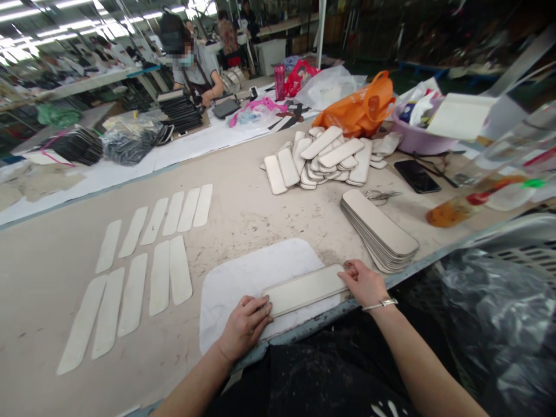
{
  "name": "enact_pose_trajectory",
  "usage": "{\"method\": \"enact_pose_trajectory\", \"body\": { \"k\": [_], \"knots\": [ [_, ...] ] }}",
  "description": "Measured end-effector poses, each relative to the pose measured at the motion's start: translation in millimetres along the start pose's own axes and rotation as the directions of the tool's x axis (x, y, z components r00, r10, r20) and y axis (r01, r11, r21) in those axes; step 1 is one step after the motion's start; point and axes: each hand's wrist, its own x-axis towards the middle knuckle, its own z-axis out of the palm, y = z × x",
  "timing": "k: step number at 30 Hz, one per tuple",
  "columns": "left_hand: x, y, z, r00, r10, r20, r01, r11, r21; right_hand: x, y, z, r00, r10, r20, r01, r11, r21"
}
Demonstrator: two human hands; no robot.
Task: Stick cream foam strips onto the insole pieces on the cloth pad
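A long cream strip with rounded ends (306, 288) lies on a white pad (243, 278) at the table's near edge. My left hand (244, 326) presses its left end with curled fingers. My right hand (364, 282), with a bracelet at the wrist, pinches its right end. Just right of that hand sits a neat stack of similar strips (379, 229).
Two rows of several thin strips (143, 255) lie flat at the left. A loose heap of strips (324, 157), scissors (382, 196), a phone (417, 176), an orange bag (360, 107) and a tipped bottle (460, 208) lie beyond. A masked person (195, 66) works at the far end.
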Motion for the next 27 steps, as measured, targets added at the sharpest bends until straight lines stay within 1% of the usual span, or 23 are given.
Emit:
{"method": "enact_pose_trajectory", "body": {
  "k": [6, 11, 12, 13, 15, 16, 17, 18, 20, 21, 22, 23, 24, 25, 26, 27],
  "knots": [
    [-1.4, -2.3, 3.1, 1.000, 0.021, 0.000, -0.021, 1.000, 0.012, -2.9, -13.7, -5.3, 1.000, -0.015, -0.012, 0.014, 0.992, -0.125],
    [0.4, -2.3, 1.1, 0.999, 0.043, -0.011, -0.042, 0.999, 0.031, -8.7, -17.5, -15.0, 0.995, -0.022, -0.094, -0.001, 0.972, -0.235],
    [0.6, -2.2, 0.6, 0.999, 0.046, -0.012, -0.045, 0.998, 0.034, -11.6, -19.0, -16.0, 0.989, -0.054, -0.136, 0.020, 0.970, -0.243],
    [0.9, -2.1, 0.2, 0.999, 0.048, -0.010, -0.048, 0.998, 0.035, -15.3, -21.9, -15.7, 0.976, -0.114, -0.187, 0.065, 0.967, -0.247],
    [1.7, -2.2, -0.4, 0.998, 0.055, -0.008, -0.055, 0.998, 0.036, -25.5, -33.2, -9.6, 0.920, -0.295, -0.258, 0.232, 0.940, -0.249],
    [2.3, -2.3, -0.6, 0.998, 0.059, -0.004, -0.059, 0.998, 0.036, -31.6, -41.7, -3.5, 0.883, -0.400, -0.247, 0.341, 0.907, -0.248],
    [2.9, -2.3, -0.8, 0.998, 0.062, 0.000, -0.062, 0.997, 0.037, -38.1, -51.8, 4.6, 0.846, -0.497, -0.194, 0.452, 0.861, -0.235],
    [3.5, -2.4, -0.9, 0.998, 0.065, 0.005, -0.065, 0.997, 0.041, -44.8, -62.6, 13.9, 0.810, -0.578, -0.096, 0.552, 0.808, -0.206],
    [4.3, -2.3, -1.1, 0.997, 0.069, 0.018, -0.070, 0.996, 0.048, -57.0, -83.3, 33.9, 0.697, -0.706, 0.126, 0.717, 0.689, -0.107],
    [4.4, -2.3, -1.1, 0.997, 0.071, 0.024, -0.072, 0.996, 0.051, -61.9, -91.4, 42.8, 0.634, -0.742, 0.216, 0.766, 0.641, -0.046],
    [4.2, -2.3, -1.1, 0.997, 0.072, 0.031, -0.074, 0.996, 0.053, -65.6, -97.3, 50.1, 0.582, -0.762, 0.282, 0.794, 0.608, 0.006],
    [3.8, -2.3, -1.0, 0.997, 0.073, 0.036, -0.075, 0.996, 0.054, -67.9, -100.5, 55.3, 0.546, -0.769, 0.331, 0.805, 0.591, 0.044],
    [3.2, -2.3, -0.9, 0.997, 0.074, 0.039, -0.076, 0.996, 0.055, -68.6, -100.7, 58.3, 0.530, -0.765, 0.365, 0.806, 0.588, 0.063],
    [2.6, -2.3, -0.7, 0.997, 0.072, 0.038, -0.074, 0.996, 0.055, -67.7, -98.1, 59.2, 0.535, -0.752, 0.385, 0.798, 0.599, 0.061],
    [2.1, -2.3, -0.6, 0.997, 0.070, 0.035, -0.071, 0.996, 0.055, -65.4, -92.8, 58.1, 0.554, -0.732, 0.397, 0.786, 0.617, 0.042],
    [1.8, -2.2, -0.4, 0.997, 0.066, 0.031, -0.068, 0.996, 0.054, -61.7, -85.2, 55.6, 0.584, -0.706, 0.401, 0.767, 0.641, 0.010]
  ]
}}
